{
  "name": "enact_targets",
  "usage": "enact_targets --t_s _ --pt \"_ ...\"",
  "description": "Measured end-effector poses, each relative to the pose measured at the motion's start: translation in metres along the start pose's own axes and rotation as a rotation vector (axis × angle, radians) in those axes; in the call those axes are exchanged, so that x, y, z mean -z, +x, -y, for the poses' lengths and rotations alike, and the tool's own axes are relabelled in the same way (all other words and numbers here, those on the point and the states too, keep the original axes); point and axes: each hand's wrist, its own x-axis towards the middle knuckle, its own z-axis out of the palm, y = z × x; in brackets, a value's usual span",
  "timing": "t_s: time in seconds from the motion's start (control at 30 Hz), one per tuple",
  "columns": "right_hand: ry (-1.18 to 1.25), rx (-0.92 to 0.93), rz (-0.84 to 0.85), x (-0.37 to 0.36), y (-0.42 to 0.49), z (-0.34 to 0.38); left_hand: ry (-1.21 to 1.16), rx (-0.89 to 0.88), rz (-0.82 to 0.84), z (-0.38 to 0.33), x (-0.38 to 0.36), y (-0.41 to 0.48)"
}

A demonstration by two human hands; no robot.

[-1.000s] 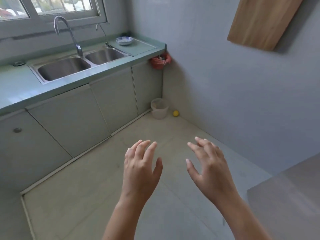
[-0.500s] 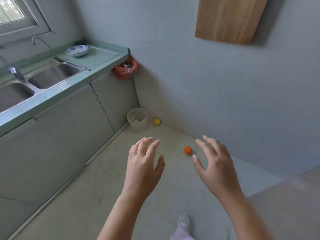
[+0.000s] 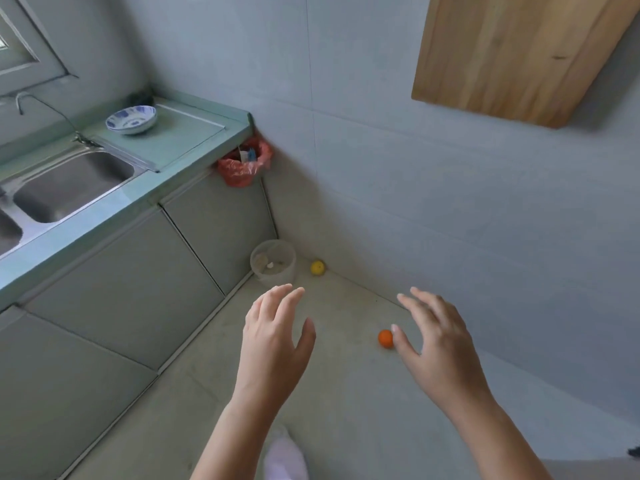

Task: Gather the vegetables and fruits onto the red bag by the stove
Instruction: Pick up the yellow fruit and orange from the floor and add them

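Observation:
A small orange fruit (image 3: 385, 338) lies on the floor near the right wall. Farther off, a yellow fruit (image 3: 317, 267) sits in the floor corner beside a pale bucket (image 3: 273, 263). My left hand (image 3: 277, 337) and my right hand (image 3: 436, 344) hover in front of me, fingers spread and relaxed, holding nothing. The right thumb shows just beside the orange fruit in the picture, well above it. A red plastic bag (image 3: 244, 164) with packets in it hangs at the end of the counter. No stove is in view.
A green counter (image 3: 104, 209) with a steel sink (image 3: 69, 185) runs along the left, grey cabinet doors below it. A blue-patterned bowl (image 3: 131, 119) stands on the drainboard. A wooden cupboard (image 3: 512, 53) hangs on the right wall. My foot (image 3: 285, 455) shows at the bottom.
The view has swung right and nearer the corner. The orange fruit has come into view, now beside my right hand. Both hands stay raised and spread.

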Motion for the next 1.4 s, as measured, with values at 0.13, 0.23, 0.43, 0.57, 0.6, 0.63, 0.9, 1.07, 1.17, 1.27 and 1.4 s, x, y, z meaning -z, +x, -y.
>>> enact_targets --t_s 0.13,0.23,0.43,0.57,0.6,0.63,0.9,1.07,1.17,1.27,1.4 --pt "-0.044 -0.037 -0.005 -0.034 0.051 0.01 -0.039 -0.025 0.026 0.039 -0.01 0.058" --pt "-0.057 -0.058 -0.002 -0.064 0.094 0.027 -0.074 -0.043 0.042 0.075 -0.014 0.105" --pt "-0.023 -0.122 -0.02 -0.111 0.16 0.06 -0.118 -0.05 0.072 0.131 -0.029 0.178" --pt "-0.051 -0.234 -0.031 -0.123 0.168 0.035 -0.171 -0.083 0.144 0.135 -0.058 0.215" --pt "-0.065 -0.273 -0.035 -0.126 0.17 0.024 -0.177 -0.104 0.159 0.134 -0.068 0.224" --pt "-0.073 -0.311 -0.039 -0.13 0.173 0.014 -0.175 -0.13 0.183 0.134 -0.079 0.233" --pt "-0.026 -0.466 -0.039 -0.174 0.216 -0.046 -0.076 -0.236 0.361 0.13 -0.145 0.305" --pt "-0.04 -0.541 -0.075 -0.185 0.24 -0.078 -0.065 -0.248 0.415 0.116 -0.18 0.349" --pt "-0.039 -0.573 -0.08 -0.195 0.257 -0.095 -0.057 -0.26 0.45 0.117 -0.201 0.366" --pt "-0.047 -0.604 -0.103 -0.204 0.264 -0.106 -0.046 -0.294 0.49 0.123 -0.221 0.38" --pt "-0.073 -0.697 -0.108 -0.228 0.263 -0.118 -0.053 -0.356 0.55 0.139 -0.256 0.397"
